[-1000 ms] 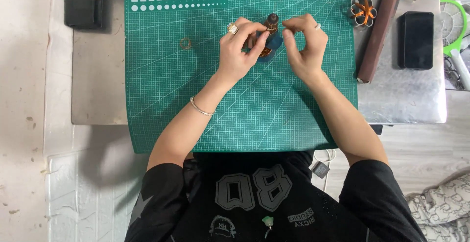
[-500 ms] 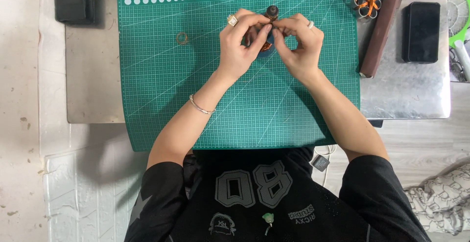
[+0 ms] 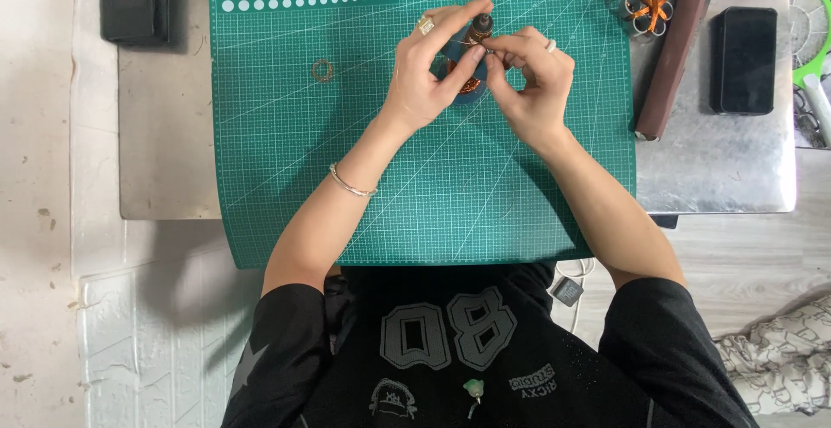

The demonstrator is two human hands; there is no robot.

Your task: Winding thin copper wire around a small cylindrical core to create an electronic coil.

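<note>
Two hands: both meet over one small object in the upper middle of the frame, above the green cutting mat (image 3: 286, 177).
Left hand (image 3: 428, 69): curled around the small round part with copper-coloured winding (image 3: 470, 84), fingers closed on its left side and thumb lying across it; a ring sits on one finger and a thin bracelet (image 3: 351, 187) circles the wrist.
Right hand (image 3: 532, 77): thumb and forefinger pinched together at the top of the same part, just below its dark knob-like end (image 3: 480, 23); whether a fine wire lies in the pinch is too small to tell. A ring shows on one finger.
Held object: a blue-grey and copper piece, lifted or resting just over the mat; only slivers show between the fingers.
Near the grip: a small loop of copper wire (image 3: 322, 70) lies on the mat to the left, well apart from the hands.
Upper right: a little orange and silver wound part (image 3: 648, 9) stands on the grey metal table (image 3: 718, 177) just off the mat, beside a long brown roll (image 3: 673, 56) and a black phone (image 3: 743, 60).
Far right edge: a green racket-shaped swatter (image 3: 812, 34).
Upper left: a black box (image 3: 134, 2) on the table corner.
</note>
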